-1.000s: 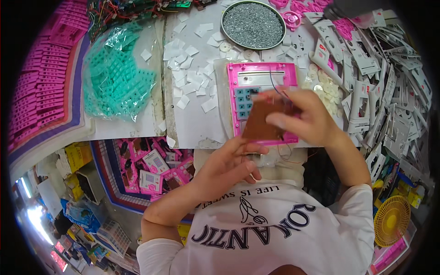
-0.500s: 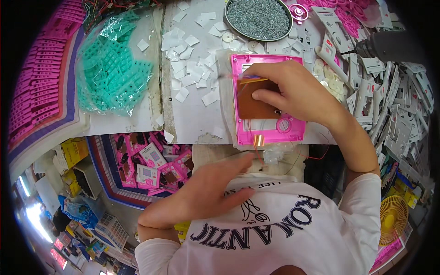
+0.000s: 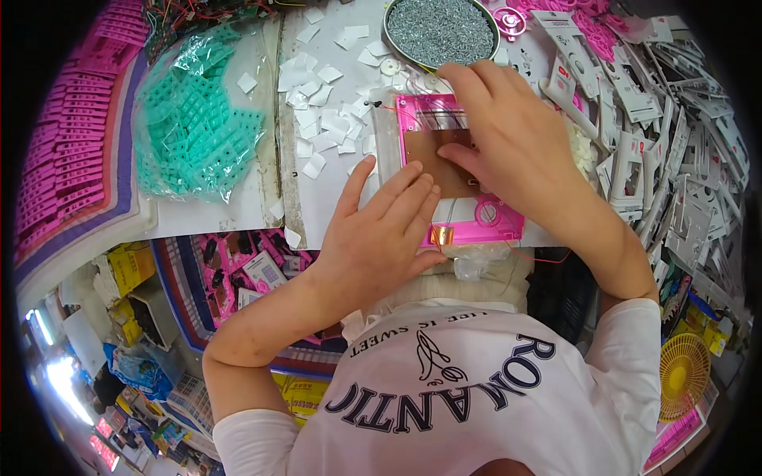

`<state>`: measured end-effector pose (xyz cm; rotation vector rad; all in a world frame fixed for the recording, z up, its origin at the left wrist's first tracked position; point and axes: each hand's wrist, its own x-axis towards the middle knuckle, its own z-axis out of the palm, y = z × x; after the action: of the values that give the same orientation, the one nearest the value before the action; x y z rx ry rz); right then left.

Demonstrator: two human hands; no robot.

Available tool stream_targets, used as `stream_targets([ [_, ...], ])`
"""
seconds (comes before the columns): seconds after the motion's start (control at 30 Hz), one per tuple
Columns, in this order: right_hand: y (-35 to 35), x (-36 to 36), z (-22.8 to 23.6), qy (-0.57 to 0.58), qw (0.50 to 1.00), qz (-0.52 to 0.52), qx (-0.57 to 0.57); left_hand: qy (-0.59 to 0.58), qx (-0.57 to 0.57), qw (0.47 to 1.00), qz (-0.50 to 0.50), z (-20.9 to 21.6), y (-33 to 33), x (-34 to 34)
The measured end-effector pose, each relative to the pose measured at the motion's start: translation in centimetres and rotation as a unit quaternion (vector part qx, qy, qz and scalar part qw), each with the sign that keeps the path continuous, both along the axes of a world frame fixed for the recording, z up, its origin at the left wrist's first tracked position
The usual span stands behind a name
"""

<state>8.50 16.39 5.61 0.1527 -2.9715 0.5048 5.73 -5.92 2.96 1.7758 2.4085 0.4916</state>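
Observation:
In front of me on the table lies a pink plastic case (image 3: 508, 228) with a brown circuit board (image 3: 425, 149) inside. My left hand (image 3: 381, 226) is open beside the case's left edge, its fingers spread and the fingertips over the board. Above the right half of the case is my right hand (image 3: 520, 135), thumb and forefinger apart, the thumb over the board; its other fingers are partly hidden. Thin wires (image 3: 409, 113) cross the case's far end. A copper-coloured piece (image 3: 441, 235) sits at the near edge, close to a round pink ring (image 3: 488, 213).
A round tin of small screws (image 3: 441, 32) stands beyond the case. Loose white squares (image 3: 337, 123) and a clear bag of green parts (image 3: 198, 119) lie leftward. White panels (image 3: 635, 166) are heaped at right. A crate of pink parts (image 3: 186, 293) sits below the table's left side.
My left hand has moved up and forward from over my lap to the case. My right hand has shifted slightly up, its forefinger spreading from the thumb. Wires now lie across the far end.

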Motion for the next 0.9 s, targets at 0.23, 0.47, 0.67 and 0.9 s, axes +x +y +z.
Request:
stream_targets([
  [0.23,-1.6,6.5,-1.4,-0.034,0.992,0.115,0.034,-0.038,-0.016,0.999,-0.024,0.6,0.4,-0.8],
  [0.47,-1.8,5.2,-0.4,-0.057,0.989,0.114,0.078,-0.129,-0.067,0.983,-0.108,3.2,3.0,-5.4],
  [0.67,-2.4,4.6,1.0,-0.079,0.985,0.129,0.084,0.101,0.087,0.99,0.042,-1.2,12.5,-16.4],
  [0.9,0.4,4.8,-0.3,0.033,0.984,0.135,-0.107,0.114,0.007,0.993,0.039,-4.4,14.7,-17.6],
])
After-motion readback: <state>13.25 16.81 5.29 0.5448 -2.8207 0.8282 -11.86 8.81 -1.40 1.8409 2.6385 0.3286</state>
